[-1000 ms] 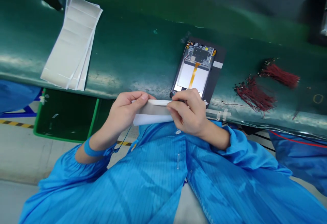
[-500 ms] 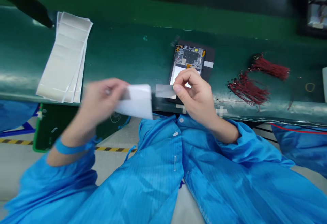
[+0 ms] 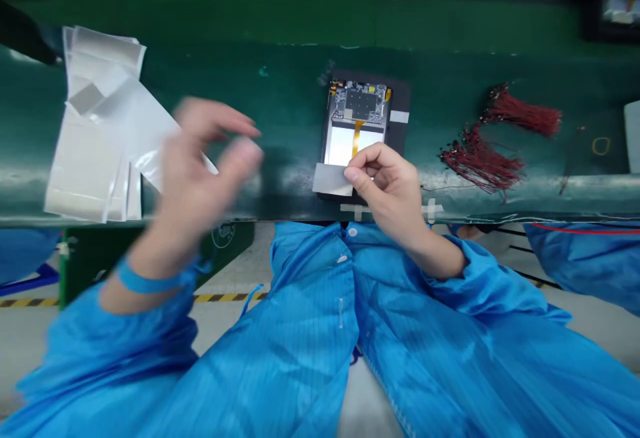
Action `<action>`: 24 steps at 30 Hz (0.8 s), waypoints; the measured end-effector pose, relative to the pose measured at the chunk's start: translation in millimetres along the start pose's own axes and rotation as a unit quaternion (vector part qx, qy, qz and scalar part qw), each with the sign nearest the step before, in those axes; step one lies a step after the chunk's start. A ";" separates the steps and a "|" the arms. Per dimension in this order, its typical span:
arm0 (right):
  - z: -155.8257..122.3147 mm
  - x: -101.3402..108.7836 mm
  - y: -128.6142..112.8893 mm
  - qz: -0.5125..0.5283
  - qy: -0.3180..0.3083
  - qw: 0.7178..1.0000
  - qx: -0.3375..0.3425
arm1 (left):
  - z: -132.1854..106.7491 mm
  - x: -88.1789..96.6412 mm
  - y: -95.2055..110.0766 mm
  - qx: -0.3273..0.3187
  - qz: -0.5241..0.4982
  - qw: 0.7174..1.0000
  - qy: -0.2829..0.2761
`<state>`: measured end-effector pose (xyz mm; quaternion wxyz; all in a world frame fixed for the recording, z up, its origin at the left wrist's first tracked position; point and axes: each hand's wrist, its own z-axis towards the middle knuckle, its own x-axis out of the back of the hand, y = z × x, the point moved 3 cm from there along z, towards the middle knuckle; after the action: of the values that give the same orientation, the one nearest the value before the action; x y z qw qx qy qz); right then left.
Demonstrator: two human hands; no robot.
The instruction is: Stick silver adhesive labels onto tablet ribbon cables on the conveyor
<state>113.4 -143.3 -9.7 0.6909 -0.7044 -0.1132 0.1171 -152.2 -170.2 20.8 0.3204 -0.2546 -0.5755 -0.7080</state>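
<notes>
My right hand (image 3: 387,185) pinches a small grey adhesive film (image 3: 331,179) by its right edge, just at the near end of an opened device (image 3: 357,121) with its circuit board and orange flex cable exposed. The device lies on a black mat (image 3: 400,101) on the green bench (image 3: 280,98). My left hand (image 3: 200,158) is blurred by motion, fingers spread, over the bench beside a white backing sheet (image 3: 143,128) that lies skewed against a stack of white sheets (image 3: 87,158). I cannot see the hand gripping that sheet.
Two bundles of red wires (image 3: 493,148) lie on the bench to the right of the device. A green bin (image 3: 85,258) stands below the bench edge at the left. Blue fabric (image 3: 585,258) hangs at the right. My blue coat fills the foreground.
The film and its white backing have come apart. My left hand carried the backing left to the stack and opened; my right hand kept the grey film and lowered it to the device's near end.
</notes>
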 end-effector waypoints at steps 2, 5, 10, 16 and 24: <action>-2.3 -3.6 2.8 0.000 0.002 1.000 0.004 | -21.5 -45.3 33.4 0.001 -0.169 0.983 -0.078; -3.7 -4.9 4.4 -0.031 -0.004 0.999 0.035 | -37.4 -83.8 47.7 0.050 -0.281 0.956 -0.070; 1.6 30.7 1.4 -0.091 0.135 0.981 0.105 | -49.9 -93.7 34.0 0.024 -0.246 0.967 -0.058; 2.0 46.9 31.1 -0.121 0.028 0.990 -0.061 | -69.4 -88.1 -0.6 -0.108 -0.091 0.979 0.145; 3.8 21.9 47.8 -0.120 0.011 0.985 -0.122 | -64.9 -111.9 -1.4 -0.078 -0.085 0.991 0.063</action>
<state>132.8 -133.7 -57.8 0.6096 -0.7661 -0.2033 0.0109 -78.3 -215.5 -75.2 0.2738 -0.1837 -0.5172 -0.7898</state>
